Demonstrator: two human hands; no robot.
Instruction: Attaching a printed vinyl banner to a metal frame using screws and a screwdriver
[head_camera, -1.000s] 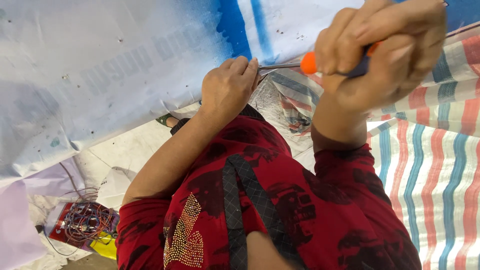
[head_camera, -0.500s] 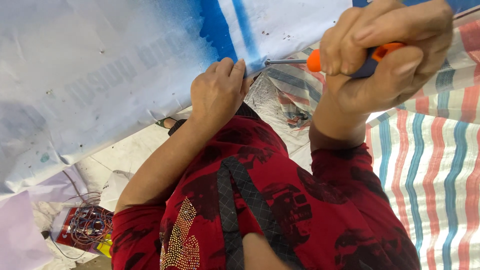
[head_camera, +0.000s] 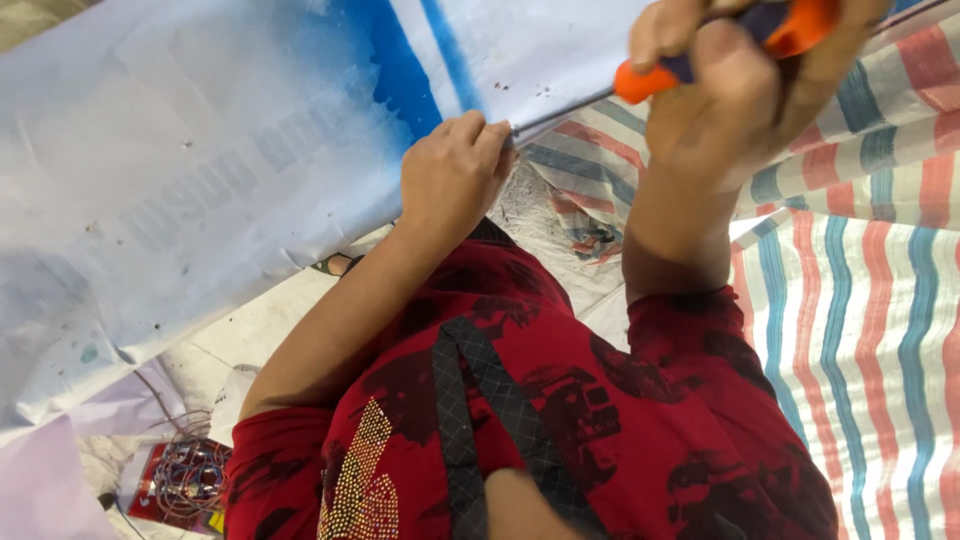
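Overhead, right hand fingers clench an orange screwdriver; left hand fingers pinch its tip.

A white printed sheet with blue streaks hangs at the left. A red, blue and white striped tarpaulin covers the right. Pale floor tiles show below.

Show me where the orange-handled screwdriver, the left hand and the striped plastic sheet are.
orange-handled screwdriver (head_camera: 650, 82), head view, on the orange end of its handle.
left hand (head_camera: 455, 180), head view, on the back of the hand.
striped plastic sheet (head_camera: 860, 330), head view, on a bare part.
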